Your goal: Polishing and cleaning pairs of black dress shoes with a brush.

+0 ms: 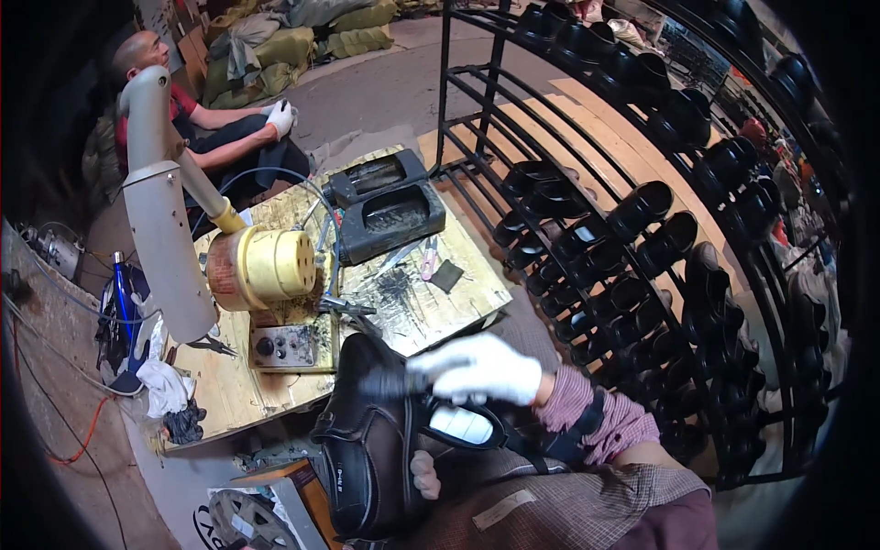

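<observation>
A dark brown leather shoe [365, 463] stands tilted over my lap, against the near edge of the table. The bare fingertips of my left hand [423, 475] curl round its right side; the rest of that hand is hidden behind the shoe. My right hand [488, 368], in a white glove, is closed above the shoe. From its fingers a dark tool [390, 381] points left across the upper; motion smears it, so its kind is unclear. Just under the glove lies a second dark shoe [495, 431] with a whitish insole.
The wooden table [477, 293] bears a yellow machine head [275, 266], a control box [282, 348], black trays [394, 220] and a pink-handled cutter [429, 261]. Racks of black shoes [642, 209] stand right. Another person [234, 128] sits behind the table. An open box [284, 500] is lower left.
</observation>
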Available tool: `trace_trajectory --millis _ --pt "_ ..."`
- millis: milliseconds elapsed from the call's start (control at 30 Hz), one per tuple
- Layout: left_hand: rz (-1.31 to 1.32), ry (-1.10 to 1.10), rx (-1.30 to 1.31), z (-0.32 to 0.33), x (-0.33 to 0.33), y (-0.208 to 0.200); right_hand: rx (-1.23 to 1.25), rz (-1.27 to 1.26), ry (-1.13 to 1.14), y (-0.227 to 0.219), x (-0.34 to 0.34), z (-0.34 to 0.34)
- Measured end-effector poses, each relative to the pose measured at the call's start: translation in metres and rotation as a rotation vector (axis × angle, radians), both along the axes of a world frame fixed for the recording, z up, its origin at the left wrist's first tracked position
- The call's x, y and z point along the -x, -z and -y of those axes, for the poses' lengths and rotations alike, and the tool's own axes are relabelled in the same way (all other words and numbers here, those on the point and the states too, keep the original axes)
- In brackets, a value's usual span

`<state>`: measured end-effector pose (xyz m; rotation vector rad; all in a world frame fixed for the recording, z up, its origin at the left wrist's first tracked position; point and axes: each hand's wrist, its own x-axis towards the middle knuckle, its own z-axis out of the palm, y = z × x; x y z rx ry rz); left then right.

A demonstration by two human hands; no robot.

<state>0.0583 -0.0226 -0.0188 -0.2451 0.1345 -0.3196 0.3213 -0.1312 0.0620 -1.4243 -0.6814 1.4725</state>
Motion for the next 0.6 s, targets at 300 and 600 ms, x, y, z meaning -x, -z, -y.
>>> trace_trajectory --millis 300,600 --pt "-0.111 -0.063 -0.260 0.026 0.017 -0.033 -0.107 0.158 0.080 -0.004 0.035 0.035" --pt "-0.062 -0.239 0.103 0.037 0.040 -0.021 -0.080 0.156 0.304 -0.009 0.041 0.026"
